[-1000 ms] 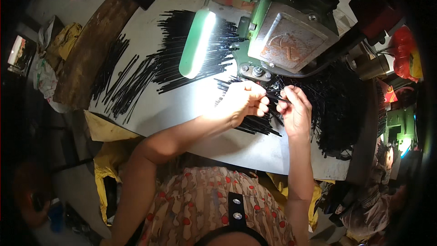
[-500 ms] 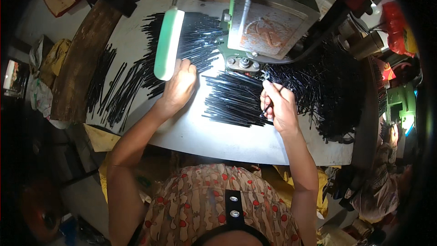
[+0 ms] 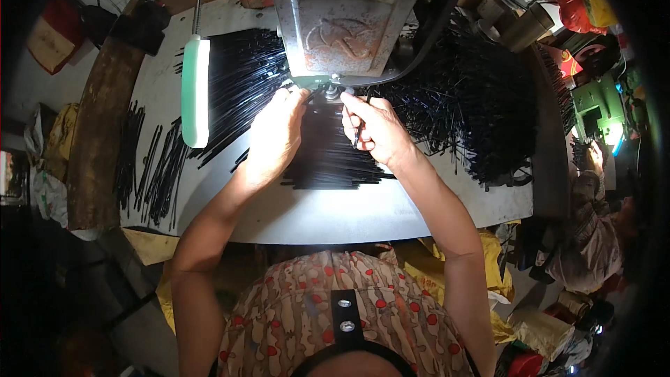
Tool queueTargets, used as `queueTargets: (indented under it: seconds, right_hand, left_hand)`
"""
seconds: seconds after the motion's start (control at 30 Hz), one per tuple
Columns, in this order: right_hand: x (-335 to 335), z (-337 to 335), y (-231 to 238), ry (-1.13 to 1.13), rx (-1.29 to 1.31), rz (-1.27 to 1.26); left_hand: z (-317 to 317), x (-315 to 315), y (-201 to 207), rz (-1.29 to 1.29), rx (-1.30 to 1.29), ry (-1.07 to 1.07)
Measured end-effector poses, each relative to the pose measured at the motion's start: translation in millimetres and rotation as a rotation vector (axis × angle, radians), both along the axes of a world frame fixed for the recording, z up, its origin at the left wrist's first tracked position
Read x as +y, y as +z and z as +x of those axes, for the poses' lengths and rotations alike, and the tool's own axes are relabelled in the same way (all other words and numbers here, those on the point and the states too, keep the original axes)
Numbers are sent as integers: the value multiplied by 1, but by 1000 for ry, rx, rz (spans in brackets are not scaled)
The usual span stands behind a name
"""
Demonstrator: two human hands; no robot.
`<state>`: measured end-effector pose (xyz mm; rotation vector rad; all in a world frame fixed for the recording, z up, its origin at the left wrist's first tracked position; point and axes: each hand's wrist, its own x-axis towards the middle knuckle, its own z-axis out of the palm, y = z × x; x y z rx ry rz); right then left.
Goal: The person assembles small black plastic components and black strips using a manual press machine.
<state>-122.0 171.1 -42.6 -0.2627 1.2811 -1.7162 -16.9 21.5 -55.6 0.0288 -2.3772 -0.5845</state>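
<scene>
Both of my hands are raised to the base of a metal machine head (image 3: 340, 28), one on either side of its small bolt-like fitting (image 3: 332, 91). My left hand (image 3: 276, 132) is closed, fingertips pinched just left of the fitting; what they grip is hidden. My right hand (image 3: 380, 131) is curled around a thin black rod (image 3: 358, 134), whose end sticks out below the fingers. Its thumb and forefinger pinch close to the fitting's right side. Beneath and between the hands lies a bundle of thin black rods (image 3: 331, 157) on the white tabletop (image 3: 335, 220).
A larger heap of black rods (image 3: 244, 91) spreads to the left, and a tangled dark pile (image 3: 481, 98) covers the right. A lit green lamp (image 3: 196, 94) hangs at left. A curved wooden piece (image 3: 101, 139) borders the table. Far right, another person's hand (image 3: 595, 156) is near a green machine (image 3: 597, 115).
My left hand has come from the left heap's edge to the machine fitting. My right hand has moved up and inward to it, keeping the rod. The whole view has shifted.
</scene>
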Motion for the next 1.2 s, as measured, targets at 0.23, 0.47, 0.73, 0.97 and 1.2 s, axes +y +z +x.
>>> queueTargets:
  seconds: [0.23, 0.47, 0.73, 0.97, 1.2]
  right_hand:
    - [-3, 4, 7, -33, 24, 43]
    - [-3, 1, 5, -27, 18, 26]
    - [-2, 2, 4, -20, 5, 14]
    - [-6, 2, 3, -19, 56, 59]
    - [-4, 2, 2, -35, -4, 52]
  left_hand:
    - [2, 0, 4, 57, -73, 4]
    - [0, 1, 2, 96, -32, -10]
    - [1, 0, 3, 95, -47, 0]
    - [2, 3, 6, 86, -86, 25]
    - [5, 0, 15, -238, -51, 26]
